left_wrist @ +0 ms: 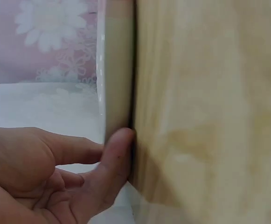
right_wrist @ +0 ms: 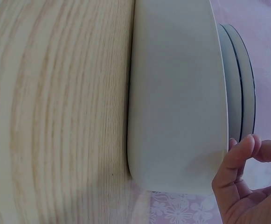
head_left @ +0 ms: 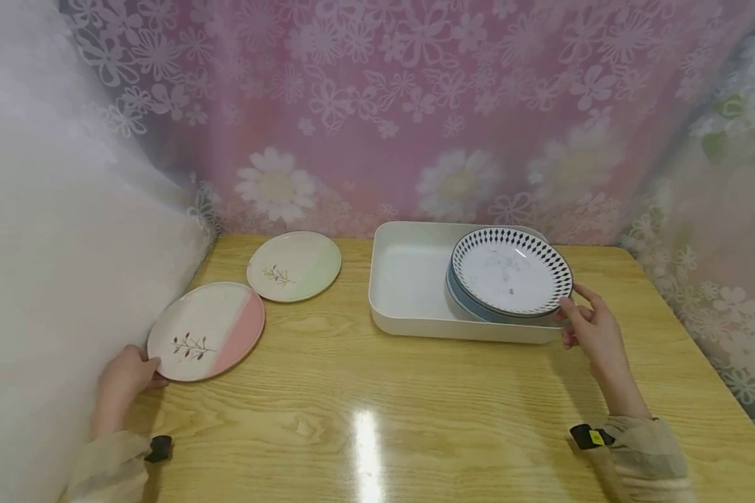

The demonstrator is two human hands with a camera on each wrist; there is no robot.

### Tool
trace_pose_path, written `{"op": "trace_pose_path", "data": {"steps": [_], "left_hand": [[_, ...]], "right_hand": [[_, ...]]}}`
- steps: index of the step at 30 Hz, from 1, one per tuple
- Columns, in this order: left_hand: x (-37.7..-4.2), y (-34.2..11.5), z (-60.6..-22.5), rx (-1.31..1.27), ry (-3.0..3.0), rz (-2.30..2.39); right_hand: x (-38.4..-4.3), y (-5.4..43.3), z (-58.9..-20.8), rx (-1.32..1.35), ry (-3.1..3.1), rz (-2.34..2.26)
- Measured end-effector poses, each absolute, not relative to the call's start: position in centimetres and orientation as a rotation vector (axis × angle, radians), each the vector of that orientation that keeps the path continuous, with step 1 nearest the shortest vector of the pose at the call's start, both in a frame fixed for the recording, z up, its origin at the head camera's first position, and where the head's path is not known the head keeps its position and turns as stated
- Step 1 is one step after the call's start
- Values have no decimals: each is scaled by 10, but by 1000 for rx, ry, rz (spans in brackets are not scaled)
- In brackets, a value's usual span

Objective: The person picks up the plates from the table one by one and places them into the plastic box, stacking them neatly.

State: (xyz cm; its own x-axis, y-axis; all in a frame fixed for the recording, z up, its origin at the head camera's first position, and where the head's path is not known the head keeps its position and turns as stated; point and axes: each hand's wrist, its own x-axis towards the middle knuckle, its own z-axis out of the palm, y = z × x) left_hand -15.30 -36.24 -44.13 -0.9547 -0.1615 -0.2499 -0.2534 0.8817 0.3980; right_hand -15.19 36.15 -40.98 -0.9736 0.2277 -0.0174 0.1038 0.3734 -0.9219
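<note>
My left hand (head_left: 124,381) pinches the near-left rim of a round plate (head_left: 195,332), cream with a pink band and a red leaf sprig. In the left wrist view the fingers (left_wrist: 114,161) sit at the plate's edge, close to the tabletop. On the right, my right hand (head_left: 594,332) pinches the rim of a white plate (head_left: 509,272) with a black diamond border. That plate lies tilted on top of a blue dish (head_left: 462,297), and both stand in a white rectangular tub (head_left: 409,279). In the right wrist view the fingertips (right_wrist: 247,144) meet at the rim, just above the tub's edge.
Behind the pink-banded plate lies another round plate (head_left: 296,265), cream and pale green with a yellow sprig. All stand on a wood-grain table (head_left: 327,391). Flowered pink cloth (head_left: 365,126) hangs behind, and a white cloth (head_left: 56,230) borders the left side.
</note>
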Motion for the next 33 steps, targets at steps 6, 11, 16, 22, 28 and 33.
{"op": "trace_pose_path", "data": {"steps": [6, 11, 16, 22, 28, 33], "left_hand": [[-148, -363, -442, -363, 2818, 754], [-147, -364, -442, -380, 2778, 866], [-146, -366, -447, -398, 2591, 1260], [-140, -362, -449, -421, 2347, 1615], [-135, -363, -454, -455, 2290, 1732], [-130, -362, -456, -478, 2221, 1948]], "right_hand": [[-151, 360, -409, -307, -2495, 1690], [-151, 360, -410, -306, -2483, 1711], [-151, 361, -410, -294, -2455, 1747], [-150, 361, -410, -301, -2441, 1772], [-150, 360, -409, -304, -2438, 1781], [-150, 361, -409, -300, -2404, 1817]]}}
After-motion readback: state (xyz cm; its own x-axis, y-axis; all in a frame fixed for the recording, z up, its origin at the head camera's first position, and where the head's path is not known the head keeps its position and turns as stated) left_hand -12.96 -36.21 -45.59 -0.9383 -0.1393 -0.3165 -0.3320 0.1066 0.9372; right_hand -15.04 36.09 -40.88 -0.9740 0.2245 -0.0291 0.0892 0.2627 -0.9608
